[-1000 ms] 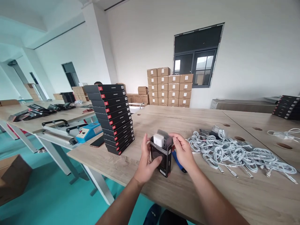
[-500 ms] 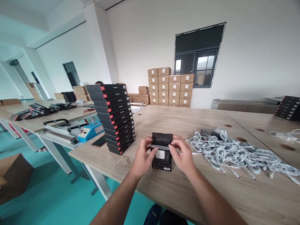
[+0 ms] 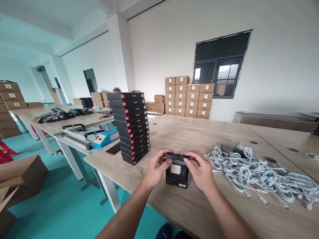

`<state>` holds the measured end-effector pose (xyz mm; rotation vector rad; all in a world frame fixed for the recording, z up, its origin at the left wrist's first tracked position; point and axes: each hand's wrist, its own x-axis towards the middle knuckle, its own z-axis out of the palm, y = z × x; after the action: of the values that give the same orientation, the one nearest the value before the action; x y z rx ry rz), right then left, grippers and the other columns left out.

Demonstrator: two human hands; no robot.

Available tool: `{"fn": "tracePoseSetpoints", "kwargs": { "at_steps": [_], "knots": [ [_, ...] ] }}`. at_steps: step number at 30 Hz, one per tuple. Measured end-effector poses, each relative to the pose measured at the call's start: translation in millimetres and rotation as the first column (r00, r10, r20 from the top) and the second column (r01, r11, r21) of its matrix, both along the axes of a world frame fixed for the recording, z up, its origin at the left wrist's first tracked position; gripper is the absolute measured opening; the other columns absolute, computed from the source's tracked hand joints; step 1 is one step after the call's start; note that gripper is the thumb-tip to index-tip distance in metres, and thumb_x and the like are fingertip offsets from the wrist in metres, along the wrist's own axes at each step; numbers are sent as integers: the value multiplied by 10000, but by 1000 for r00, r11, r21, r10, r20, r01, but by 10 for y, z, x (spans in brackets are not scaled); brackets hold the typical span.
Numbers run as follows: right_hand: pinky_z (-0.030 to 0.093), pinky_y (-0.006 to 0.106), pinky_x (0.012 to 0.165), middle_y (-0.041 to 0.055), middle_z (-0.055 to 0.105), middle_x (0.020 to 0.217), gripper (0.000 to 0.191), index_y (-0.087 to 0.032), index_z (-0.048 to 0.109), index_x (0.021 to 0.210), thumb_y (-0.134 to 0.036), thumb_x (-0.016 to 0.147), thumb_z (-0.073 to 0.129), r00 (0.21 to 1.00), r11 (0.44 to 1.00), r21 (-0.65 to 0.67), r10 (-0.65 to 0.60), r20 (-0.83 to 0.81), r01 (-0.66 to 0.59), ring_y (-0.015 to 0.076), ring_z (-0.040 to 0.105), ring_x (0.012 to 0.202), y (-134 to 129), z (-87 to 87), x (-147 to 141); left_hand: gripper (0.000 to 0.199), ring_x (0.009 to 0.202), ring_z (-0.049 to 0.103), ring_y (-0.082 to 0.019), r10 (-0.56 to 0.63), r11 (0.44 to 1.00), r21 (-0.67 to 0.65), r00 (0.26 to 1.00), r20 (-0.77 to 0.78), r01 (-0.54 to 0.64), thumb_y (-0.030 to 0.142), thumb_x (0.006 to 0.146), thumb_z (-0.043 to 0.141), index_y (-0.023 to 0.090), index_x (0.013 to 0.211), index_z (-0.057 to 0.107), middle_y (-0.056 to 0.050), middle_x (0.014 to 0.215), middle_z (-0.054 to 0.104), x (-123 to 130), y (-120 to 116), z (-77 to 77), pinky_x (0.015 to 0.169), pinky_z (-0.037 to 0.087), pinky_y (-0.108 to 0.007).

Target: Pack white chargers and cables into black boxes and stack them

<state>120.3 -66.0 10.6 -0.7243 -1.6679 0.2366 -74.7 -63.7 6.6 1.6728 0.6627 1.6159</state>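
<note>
Black and small, the box (image 3: 177, 172) stands on the wooden tabletop (image 3: 189, 132) close to its near edge. The left hand (image 3: 156, 169) and right hand (image 3: 202, 172) pinch its top flap from both sides. White cables (image 3: 259, 172) lie near on the right. Stacked black boxes (image 3: 131, 127) stand by the left edge.

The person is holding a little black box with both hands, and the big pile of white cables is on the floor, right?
Not quite. Both hands, left hand and right hand, do hold the small black cardboard box, but the pile of white cables lies on the light wooden table, to the right of the box. The head view shows it.
</note>
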Motion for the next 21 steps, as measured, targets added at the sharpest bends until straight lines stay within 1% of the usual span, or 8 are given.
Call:
{"fn": "tracePoseSetpoints", "kwargs": {
  "at_steps": [2, 4, 6, 9, 12, 14, 18, 21],
  "knots": [
    [523, 335, 899, 46, 689, 1054, 118, -275, 721, 992, -287, 928, 623, 1000, 1000, 14, 18, 23, -18, 187, 649, 1002, 6, 32, 13, 171, 1088, 625, -226, 28, 999, 20, 998, -55, -27, 303, 902, 633, 209, 980, 753, -83, 1105, 688, -46, 7, 43, 945, 470, -333],
    [518, 342, 929, 53, 690, 1077, 127, -277, 742, 961, -298, 929, 620, 999, 999, -6, 45, 15, -45, 192, 649, 1031, 21, 44, 23, 184, 1072, 636, -221, 40, 998, 55, 996, -77, -36, 317, 909, 629, 222, 936, 784, -79, 1076, 697, -86, 35, 67, 947, 478, -329],
    [529, 342, 920, 62, 687, 1091, 133, -278, 752, 946, -329, 921, 631, 997, 996, -53, 71, -12, -71, 201, 652, 1045, 38, 38, 32, 185, 1064, 643, -216, 23, 996, 82, 995, -98, -15, 326, 909, 637, 236, 970, 787, -79, 1073, 700, -119, 68, 79, 939, 490, -325],
    [544, 349, 904, 85, 674, 1129, 171, -267, 760, 919, -393, 906, 645, 994, 987, -124, 97, -47, -102, 225, 647, 1085, 51, 18, 46, 207, 1046, 650, -210, 2, 994, 110, 985, -175, 18, 336, 926, 624, 231, 1013, 780, -86, 1068, 704, -165, 96, 111, 937, 495, -326],
    [544, 378, 922, 103, 674, 1139, 222, -251, 760, 903, -444, 894, 650, 992, 979, -162, 113, -57, -121, 248, 640, 1110, 50, 9, 62, 238, 984, 661, -208, -10, 989, 138, 966, -260, 47, 354, 946, 594, 224, 1036, 771, -89, 1018, 711, -207, 91, 171, 904, 506, -338],
    [543, 393, 933, 108, 681, 1134, 240, -248, 760, 891, -464, 887, 653, 992, 976, -180, 117, -51, -124, 255, 644, 1109, 52, 12, 83, 244, 972, 666, -215, -22, 988, 143, 959, -282, 65, 368, 942, 596, 221, 1023, 774, -98, 1021, 707, -228, 73, 196, 882, 520, -349],
    [543, 406, 954, 118, 674, 1219, 244, -256, 769, 890, -477, 874, 669, 987, 962, -223, 163, 2, -159, 276, 628, 1177, 55, 29, 164, 243, 1018, 665, -226, -58, 991, 100, 962, -267, 88, 376, 926, 613, 221, 1012, 779, -119, 1116, 679, -238, 28, 153, 854, 547, -349],
    [534, 432, 993, 120, 682, 1254, 252, -258, 777, 933, -482, 850, 698, 976, 938, -279, 218, 21, -204, 292, 624, 1199, 51, 37, 224, 250, 1042, 659, -231, -40, 991, 112, 971, -236, 68, 382, 922, 617, 227, 1038, 775, -122, 1141, 673, -220, 12, 99, 865, 552, -353]
  ]
}}
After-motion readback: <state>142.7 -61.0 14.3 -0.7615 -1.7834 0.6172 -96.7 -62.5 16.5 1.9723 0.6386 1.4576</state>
